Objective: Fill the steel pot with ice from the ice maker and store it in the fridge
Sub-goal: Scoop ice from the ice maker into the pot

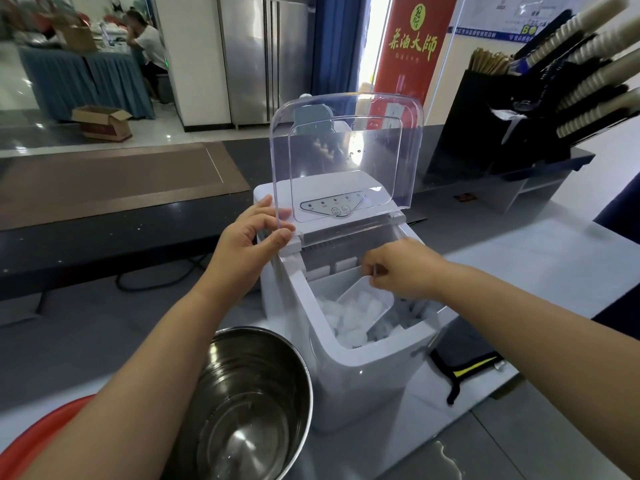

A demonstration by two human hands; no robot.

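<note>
**Q:** Where is the steel pot, and how does it look?

**A:** The steel pot (249, 393) stands bottom centre on the counter (554, 271), just beside the white ice maker (363, 375). It is round and shiny, with drops on its inner wall. The left forearm covers part of it.

**Q:** And the hands?

**A:** The left hand (252, 233) grips the edge of the raised clear lid (346, 157). The right hand (401, 268) pinches a clear scoop (363, 306) lying among ice (346, 336).

**Q:** What is nearby?

**A:** A red basin (45, 441) lower left, a puddle (446, 455) lower right, and a black cup rack (502, 116) behind.
</note>
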